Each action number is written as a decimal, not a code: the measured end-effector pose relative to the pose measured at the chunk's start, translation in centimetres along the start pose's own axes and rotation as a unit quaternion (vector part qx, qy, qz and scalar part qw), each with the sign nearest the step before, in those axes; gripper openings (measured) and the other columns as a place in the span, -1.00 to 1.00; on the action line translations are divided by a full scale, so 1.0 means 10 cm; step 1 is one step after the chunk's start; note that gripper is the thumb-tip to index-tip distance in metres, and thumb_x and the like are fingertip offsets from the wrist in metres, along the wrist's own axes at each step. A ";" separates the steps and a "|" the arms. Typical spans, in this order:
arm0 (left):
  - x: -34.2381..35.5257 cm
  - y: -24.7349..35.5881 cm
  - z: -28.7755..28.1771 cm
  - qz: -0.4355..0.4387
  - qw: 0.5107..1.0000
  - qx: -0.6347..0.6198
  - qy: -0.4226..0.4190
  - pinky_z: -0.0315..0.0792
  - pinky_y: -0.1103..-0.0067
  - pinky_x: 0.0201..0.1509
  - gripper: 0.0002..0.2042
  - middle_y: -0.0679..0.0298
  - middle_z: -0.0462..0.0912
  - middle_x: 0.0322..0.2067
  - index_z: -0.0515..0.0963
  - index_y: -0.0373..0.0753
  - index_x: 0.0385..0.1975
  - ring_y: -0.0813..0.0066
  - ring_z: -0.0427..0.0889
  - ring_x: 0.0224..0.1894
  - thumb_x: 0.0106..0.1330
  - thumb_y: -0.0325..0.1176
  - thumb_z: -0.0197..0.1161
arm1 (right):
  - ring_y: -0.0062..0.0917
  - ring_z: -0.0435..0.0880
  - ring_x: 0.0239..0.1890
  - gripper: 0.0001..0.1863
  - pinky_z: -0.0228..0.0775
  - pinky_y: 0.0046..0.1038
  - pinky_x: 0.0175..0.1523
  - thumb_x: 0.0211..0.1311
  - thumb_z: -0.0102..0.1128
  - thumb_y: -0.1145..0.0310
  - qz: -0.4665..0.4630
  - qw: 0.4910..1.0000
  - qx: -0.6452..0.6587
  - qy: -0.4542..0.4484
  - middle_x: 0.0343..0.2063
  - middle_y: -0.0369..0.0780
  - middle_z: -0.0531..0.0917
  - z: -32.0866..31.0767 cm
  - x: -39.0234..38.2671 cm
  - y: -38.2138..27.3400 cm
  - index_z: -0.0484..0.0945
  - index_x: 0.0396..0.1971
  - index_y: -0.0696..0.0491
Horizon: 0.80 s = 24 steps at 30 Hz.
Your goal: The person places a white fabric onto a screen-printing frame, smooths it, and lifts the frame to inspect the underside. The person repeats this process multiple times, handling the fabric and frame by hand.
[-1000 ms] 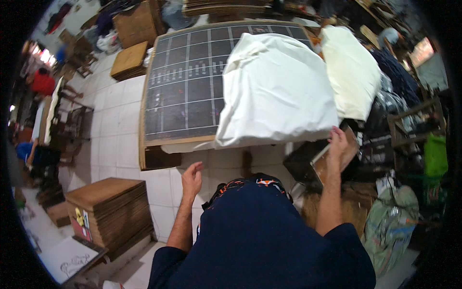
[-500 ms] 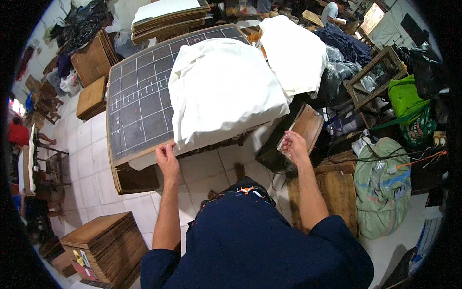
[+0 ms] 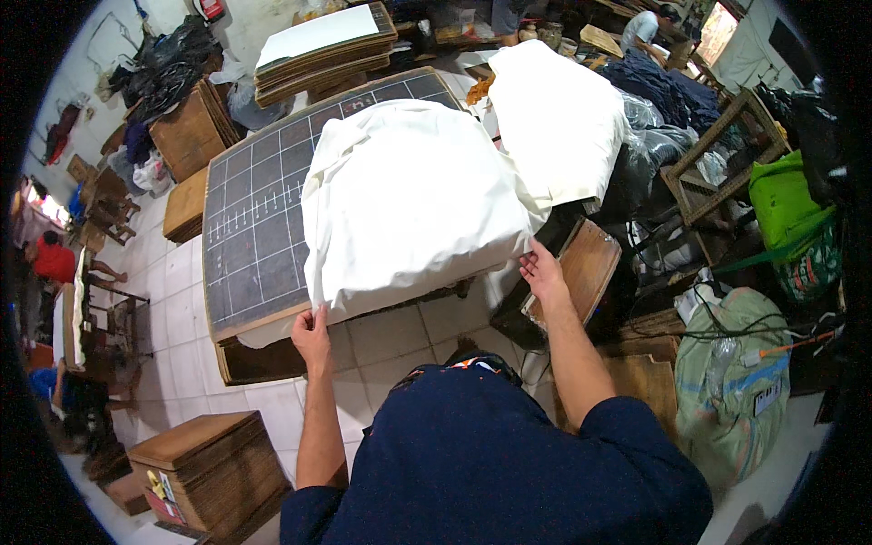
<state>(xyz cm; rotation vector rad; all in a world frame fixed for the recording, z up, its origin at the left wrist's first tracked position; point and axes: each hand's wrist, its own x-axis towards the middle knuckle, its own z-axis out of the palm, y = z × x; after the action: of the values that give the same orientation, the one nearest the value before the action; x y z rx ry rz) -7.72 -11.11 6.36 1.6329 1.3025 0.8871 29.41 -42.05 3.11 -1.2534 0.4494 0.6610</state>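
A white cloth, which looks like a shirt, is spread over a thick flat stack on the dark gridded table. It bulges in the middle and hangs a little over the table's front edge. At its near left corner my left hand pinches the hem. My right hand holds the near right corner between thumb and fingers. What lies under the cloth is hidden.
A second white cloth pile stands behind on the right. Boards are stacked at the back and lower left. On the right are a wooden box, a green sack and a wooden frame. Other people work farther off.
My right hand has moved left and up from open space to the cloth's near right corner and closed on it. My left hand has closed on the left corner. The view has shifted slightly.
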 end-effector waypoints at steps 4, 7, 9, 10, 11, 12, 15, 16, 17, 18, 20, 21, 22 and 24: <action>0.01 -0.02 0.00 0.047 0.995 0.034 0.076 0.35 0.59 -0.33 -0.72 0.37 0.53 -0.47 0.52 -0.39 -0.30 0.59 0.41 -0.44 0.42 -0.23 0.22 | -0.46 0.51 -0.27 -0.72 0.38 -0.37 -0.14 0.17 0.24 0.16 0.000 0.995 0.055 -0.083 -0.36 -0.31 0.54 -0.06 0.00 -0.12 0.48 -0.24 0.01; -0.01 0.05 0.05 0.044 0.987 -0.063 0.143 0.36 0.58 -0.31 -0.73 0.35 0.54 -0.42 0.49 -0.39 -0.22 0.60 0.43 -0.40 0.45 -0.24 0.18 | -0.45 0.47 -0.32 -0.81 0.35 -0.39 -0.17 0.11 0.10 0.29 0.083 0.976 0.164 -0.115 -0.37 -0.29 0.53 -0.07 0.00 -0.18 0.46 -0.29 0.03; -0.05 0.14 0.09 -0.023 0.969 -0.196 0.149 0.39 0.58 -0.29 -0.72 0.35 0.55 -0.42 0.51 -0.34 -0.27 0.61 0.44 -0.40 0.45 -0.19 0.19 | -0.50 0.35 -0.41 -0.75 0.18 -0.45 -0.34 0.21 0.15 0.11 0.158 0.967 0.170 -0.109 -0.41 -0.32 0.48 -0.09 0.05 -0.25 0.47 -0.32 -0.02; -0.10 0.20 0.08 -0.080 0.976 -0.171 0.113 0.40 0.58 -0.29 -0.72 0.36 0.55 -0.42 0.52 -0.33 -0.29 0.62 0.45 -0.40 0.45 -0.18 0.19 | -0.53 0.33 -0.47 -0.74 0.13 -0.49 -0.39 0.21 0.19 0.08 0.221 0.950 0.180 -0.126 -0.45 -0.35 0.47 -0.10 0.09 -0.28 0.47 -0.34 -0.05; -0.14 0.25 0.05 -0.146 0.975 -0.153 0.072 0.40 0.58 -0.29 -0.72 0.36 0.56 -0.43 0.53 -0.31 -0.30 0.62 0.46 -0.41 0.45 -0.16 0.19 | -0.55 0.32 -0.48 -0.72 0.12 -0.49 -0.40 0.19 0.24 0.05 0.219 0.952 0.173 -0.129 -0.49 -0.37 0.45 -0.11 0.15 -0.31 0.49 -0.35 -0.05; -0.17 0.30 0.03 -0.193 0.970 -0.144 0.033 0.41 0.58 -0.28 -0.71 0.37 0.56 -0.43 0.55 -0.29 -0.32 0.63 0.47 -0.41 0.45 -0.15 0.20 | -0.57 0.32 -0.50 -0.69 0.12 -0.49 -0.40 0.17 0.29 0.03 0.217 0.948 0.172 -0.155 -0.54 -0.40 0.44 -0.14 0.21 -0.35 0.50 -0.36 -0.05; -0.33 0.41 -0.03 -0.261 0.940 -0.195 -0.100 0.46 0.60 -0.28 -0.73 0.35 0.64 -0.39 0.59 -0.28 -0.31 0.62 0.58 -0.38 0.41 -0.16 0.26 | -0.60 0.40 -0.50 -0.72 0.16 -0.47 -0.38 0.14 0.35 0.10 0.186 0.960 0.123 -0.168 -0.55 -0.43 0.52 -0.20 0.45 -0.40 0.54 -0.33 -0.04; -0.36 0.44 -0.05 -0.278 0.931 -0.186 -0.148 0.47 0.59 -0.27 -0.74 0.34 0.66 -0.37 0.60 -0.29 -0.29 0.61 0.60 -0.37 0.39 -0.17 0.28 | -0.59 0.48 -0.45 -0.72 0.23 -0.45 -0.35 0.15 0.34 0.13 0.178 0.971 0.105 -0.121 -0.50 -0.41 0.58 -0.23 0.52 -0.40 0.55 -0.28 -0.02; -0.36 0.47 -0.05 -0.287 0.924 -0.196 -0.158 0.51 0.57 -0.20 -0.74 0.30 0.69 -0.30 0.60 -0.32 -0.23 0.57 0.63 -0.32 0.37 -0.21 0.30 | -0.57 0.54 -0.39 -0.70 0.30 -0.43 -0.29 0.15 0.34 0.14 0.143 0.973 0.125 -0.133 -0.44 -0.39 0.62 -0.27 0.59 -0.41 0.56 -0.22 -0.01; -0.36 0.50 -0.05 -0.260 0.926 -0.227 -0.154 0.51 0.57 -0.18 -0.74 0.30 0.69 -0.29 0.60 -0.32 -0.20 0.56 0.64 -0.30 0.37 -0.22 0.30 | -0.55 0.60 -0.32 -0.67 0.38 -0.41 -0.24 0.15 0.34 0.15 0.113 0.969 0.148 -0.165 -0.39 -0.37 0.66 -0.28 0.67 -0.40 0.57 -0.15 0.00; -0.33 0.59 -0.05 -0.252 0.924 -0.262 -0.120 0.52 0.55 -0.12 -0.74 0.28 0.68 -0.25 0.59 -0.33 -0.14 0.54 0.64 -0.26 0.37 -0.25 0.30 | -0.52 0.60 -0.29 -0.73 0.40 -0.42 -0.16 0.16 0.33 0.19 0.123 0.962 0.156 -0.190 -0.33 -0.35 0.69 -0.34 0.79 -0.43 0.61 -0.18 -0.02; -0.29 0.64 -0.05 -0.235 0.920 -0.292 -0.116 0.53 0.55 -0.11 -0.74 0.28 0.68 -0.24 0.58 -0.33 -0.12 0.53 0.64 -0.25 0.37 -0.26 0.30 | -0.50 0.62 -0.24 -0.70 0.44 -0.43 -0.12 0.21 0.27 0.20 0.123 0.963 0.160 -0.176 -0.30 -0.33 0.70 -0.35 0.84 -0.44 0.59 -0.11 0.00; -0.24 0.70 -0.06 -0.224 0.914 -0.320 -0.107 0.53 0.54 -0.09 -0.74 0.28 0.68 -0.23 0.57 -0.33 -0.10 0.52 0.64 -0.23 0.37 -0.28 0.29 | -0.49 0.65 -0.20 -0.68 0.48 -0.44 -0.08 0.26 0.22 0.21 0.121 0.973 0.156 -0.122 -0.26 -0.32 0.71 -0.35 0.87 -0.47 0.57 -0.05 0.02; -0.16 0.83 -0.13 -0.196 0.911 -0.348 -0.103 0.53 0.53 -0.08 -0.75 0.27 0.68 -0.20 0.56 -0.32 -0.08 0.51 0.64 -0.21 0.37 -0.30 0.29 | -0.46 0.66 -0.07 -0.66 0.50 -0.39 0.06 0.29 0.18 0.23 0.110 0.970 0.149 -0.156 -0.19 -0.29 0.72 -0.31 0.87 -0.61 0.56 -0.01 0.07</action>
<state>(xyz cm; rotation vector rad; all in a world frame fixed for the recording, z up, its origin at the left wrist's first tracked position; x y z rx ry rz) -6.12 -13.30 14.43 0.8382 0.9555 0.7782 40.03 -44.23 1.06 -0.8037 0.4112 0.9263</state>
